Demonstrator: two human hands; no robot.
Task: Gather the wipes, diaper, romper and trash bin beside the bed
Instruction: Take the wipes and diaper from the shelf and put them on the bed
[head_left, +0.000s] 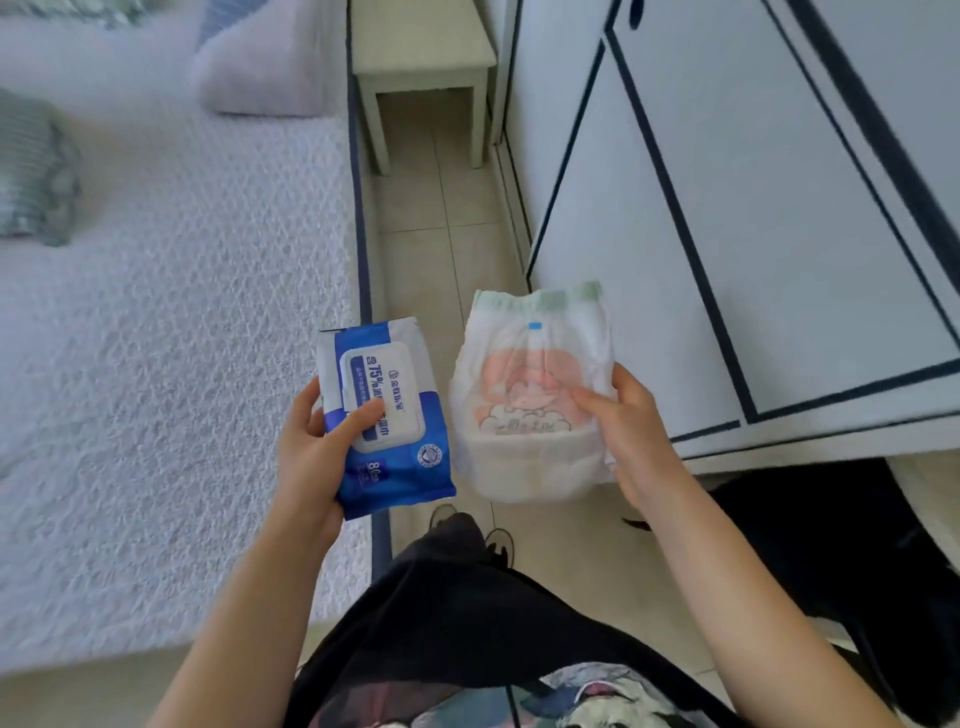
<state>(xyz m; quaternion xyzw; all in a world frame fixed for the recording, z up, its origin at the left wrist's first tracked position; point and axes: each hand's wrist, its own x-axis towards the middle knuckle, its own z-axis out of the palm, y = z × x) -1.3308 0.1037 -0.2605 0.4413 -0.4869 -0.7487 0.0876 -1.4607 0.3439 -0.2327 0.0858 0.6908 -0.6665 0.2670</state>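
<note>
My left hand (311, 452) grips a blue and white pack of wipes (387, 415) by its lower left side, thumb on the white lid. My right hand (631, 431) holds a white diaper (530, 395) with a pink print and a green waistband, fingers on its right edge. Both are held in the air over the tiled aisle, side by side and slightly apart. The bed (156, 338) with a white textured cover lies to the left. I see no romper and no trash bin.
A white wardrobe (727, 234) with dark trim stands on the right. A small white bedside table (423, 67) sits at the aisle's far end. Pillows (260, 67) and a striped cloth (36, 171) lie on the bed. My slippered feet (470, 525) stand on the tiles.
</note>
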